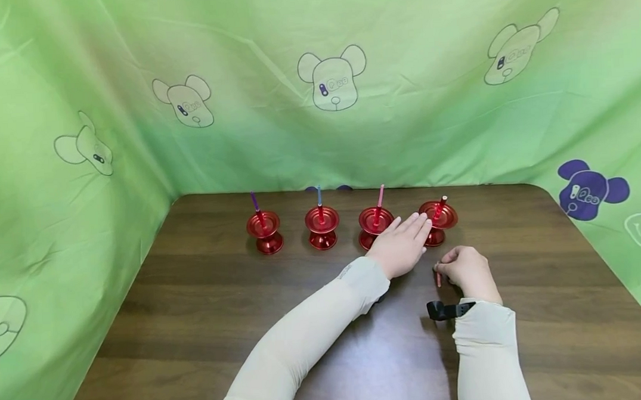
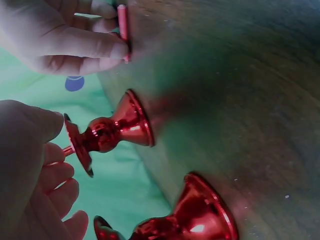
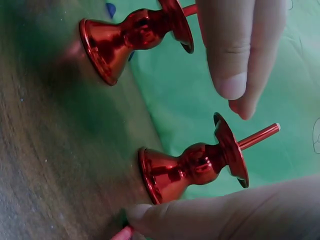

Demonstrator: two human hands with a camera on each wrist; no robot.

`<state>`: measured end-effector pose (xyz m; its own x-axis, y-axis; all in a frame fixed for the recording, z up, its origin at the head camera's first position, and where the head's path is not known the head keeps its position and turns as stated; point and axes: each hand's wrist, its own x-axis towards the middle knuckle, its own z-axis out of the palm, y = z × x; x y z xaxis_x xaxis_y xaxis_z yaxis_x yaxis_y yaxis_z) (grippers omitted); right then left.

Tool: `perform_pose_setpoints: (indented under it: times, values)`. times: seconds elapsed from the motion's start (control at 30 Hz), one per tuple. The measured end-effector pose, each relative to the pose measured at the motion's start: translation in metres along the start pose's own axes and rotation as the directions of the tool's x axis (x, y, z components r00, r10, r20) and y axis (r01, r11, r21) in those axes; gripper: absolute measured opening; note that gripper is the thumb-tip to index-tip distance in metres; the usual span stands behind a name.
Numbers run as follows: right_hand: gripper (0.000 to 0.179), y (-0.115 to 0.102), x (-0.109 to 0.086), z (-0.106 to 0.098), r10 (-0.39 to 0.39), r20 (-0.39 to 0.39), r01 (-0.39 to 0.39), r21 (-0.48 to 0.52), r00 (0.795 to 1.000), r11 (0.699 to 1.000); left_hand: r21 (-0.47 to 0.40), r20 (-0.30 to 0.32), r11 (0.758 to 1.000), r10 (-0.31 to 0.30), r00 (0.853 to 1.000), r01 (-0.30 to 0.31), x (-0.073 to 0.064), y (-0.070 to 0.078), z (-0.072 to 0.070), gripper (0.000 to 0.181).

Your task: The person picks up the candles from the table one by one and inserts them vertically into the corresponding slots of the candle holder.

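Observation:
My right hand (image 1: 467,270) pinches a short pinkish-red candle (image 1: 438,278) between thumb and fingers, low over the table in front of the rightmost red candle holder (image 1: 438,216). In the left wrist view that candle (image 2: 123,22) is upright beside the fingertips. My left hand (image 1: 400,244) reaches forward with straight fingers, holding nothing, between the rightmost holder and its pink-candle neighbour (image 1: 374,221). In the right wrist view its fingers stand apart from the rightmost holder (image 3: 200,165), whose thin red tube (image 3: 260,136) has a pale tip.
Further left stand a holder with a blue candle (image 1: 321,224) and one with a purple candle (image 1: 264,229), in line near the back edge of the brown wooden table (image 1: 197,325). A green printed curtain (image 1: 269,136) hangs behind. A black wrist camera (image 1: 443,310) sits on my right sleeve.

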<state>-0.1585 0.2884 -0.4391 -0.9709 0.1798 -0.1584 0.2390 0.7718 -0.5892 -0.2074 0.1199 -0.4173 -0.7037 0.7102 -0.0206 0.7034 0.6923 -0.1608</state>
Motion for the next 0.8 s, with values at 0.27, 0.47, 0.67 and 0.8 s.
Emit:
perform_pose_setpoints:
  times: [0.27, 0.47, 0.67, 0.8]
  values:
    - [0.015, 0.002, -0.002, 0.003, 0.032, 0.017, -0.033, 0.033, 0.999, 0.999, 0.034, -0.018, 0.999, 0.023, 1.0, -0.022, 0.002, 0.0, 0.009, 0.061]
    - [0.017, 0.001, -0.004, 0.003, 0.037, 0.008, -0.037, 0.003, 0.999, 0.999, 0.054, -0.008, 0.998, 0.033, 0.999, -0.032, 0.002, 0.002, 0.009, 0.062]
    - [0.016, 0.001, -0.005, 0.002, 0.026, -0.005, -0.026, 0.004, 1.0, 1.0, 0.062, -0.012, 0.997, 0.041, 0.999, -0.04, 0.004, 0.001, 0.012, 0.061]
    - [0.016, 0.001, -0.005, -0.001, 0.04, -0.024, -0.04, 0.006, 0.999, 0.999, 0.062, -0.007, 0.997, 0.046, 0.999, -0.046, 0.006, 0.001, 0.013, 0.061]
